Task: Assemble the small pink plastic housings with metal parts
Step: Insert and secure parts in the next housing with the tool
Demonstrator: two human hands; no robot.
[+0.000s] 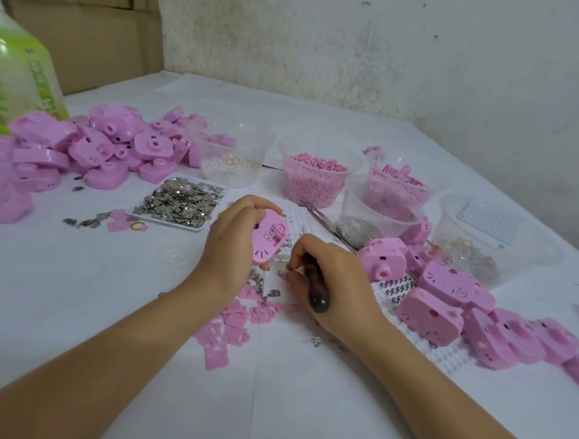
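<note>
My left hand point(233, 250) grips a pink plastic housing point(270, 238) with its open back turned toward me, just above the table's middle. My right hand point(332, 281) holds a dark-handled tool point(315, 288), and its fingertips reach down to small metal parts point(271, 293) lying on the table below the housing. Flat pink plates point(234, 323) lie scattered under my wrists. A white tray of small metal pieces point(179, 203) sits at the left of my hands. What the right fingertips pinch is hidden.
A heap of pink housings point(85, 147) fills the left rear, more housings point(443, 302) lie at the right on a white pegged board point(441, 355). Several clear cups point(320, 177) hold pink bits, springs and rings. Tweezers point(324, 221) lie behind my hands. A green bottle point(19, 71) stands far left.
</note>
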